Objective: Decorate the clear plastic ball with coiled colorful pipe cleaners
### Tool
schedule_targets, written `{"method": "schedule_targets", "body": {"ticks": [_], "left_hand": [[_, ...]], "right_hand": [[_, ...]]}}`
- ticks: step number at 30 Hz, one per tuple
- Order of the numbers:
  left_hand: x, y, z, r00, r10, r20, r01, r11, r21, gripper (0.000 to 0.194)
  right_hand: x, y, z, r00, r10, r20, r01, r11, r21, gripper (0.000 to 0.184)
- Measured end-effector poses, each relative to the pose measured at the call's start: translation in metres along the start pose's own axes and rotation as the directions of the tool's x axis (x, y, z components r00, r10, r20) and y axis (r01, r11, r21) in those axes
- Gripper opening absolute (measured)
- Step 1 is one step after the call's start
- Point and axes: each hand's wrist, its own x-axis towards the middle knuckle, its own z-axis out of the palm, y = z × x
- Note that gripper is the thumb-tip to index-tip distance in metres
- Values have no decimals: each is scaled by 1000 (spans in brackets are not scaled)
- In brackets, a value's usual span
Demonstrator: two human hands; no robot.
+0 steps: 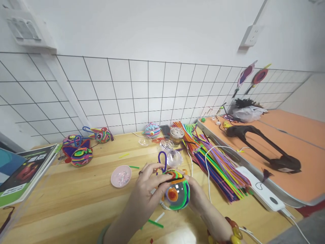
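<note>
I hold a clear plastic ball (176, 191) wrapped with coloured pipe cleaners, with an orange and red spiral on its front and a purple loop on top. My left hand (148, 188) grips its left side, fingers curled and thumb on the front. My right hand (196, 193) cups its right side from behind; its fingers are mostly hidden by the ball. Both hands hover just above the wooden table (76, 200).
A pink dish (121, 176) of small bits lies left of my hands. A pile of pipe cleaners (215, 162), clear half shells (170, 150), finished decorated balls (78, 152), a white power strip (264, 193), a booklet (22, 173) and a wire grid wall (142, 91) surround them.
</note>
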Motion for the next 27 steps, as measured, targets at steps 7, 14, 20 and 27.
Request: {"method": "schedule_targets", "body": {"ticks": [7, 14, 20, 27], "left_hand": [[4, 7, -10, 989, -38, 140, 40, 999, -10, 18], [3, 2, -11, 985, -171, -17, 165, 970, -176, 18], [1, -11, -22, 874, -430, -226, 322, 861, -395, 31], [6, -15, -32, 792, -475, -384, 243, 823, -514, 37]], "right_hand": [[-5, 5, -7, 998, 24, 50, -18, 995, -102, 34], [-4, 4, -8, 998, 33, 50, -27, 993, -111, 40], [-6, 3, -11, 999, 45, -5, -46, 995, -85, 45], [-8, -11, -15, 995, 15, -97, -25, 994, -102, 40]]}}
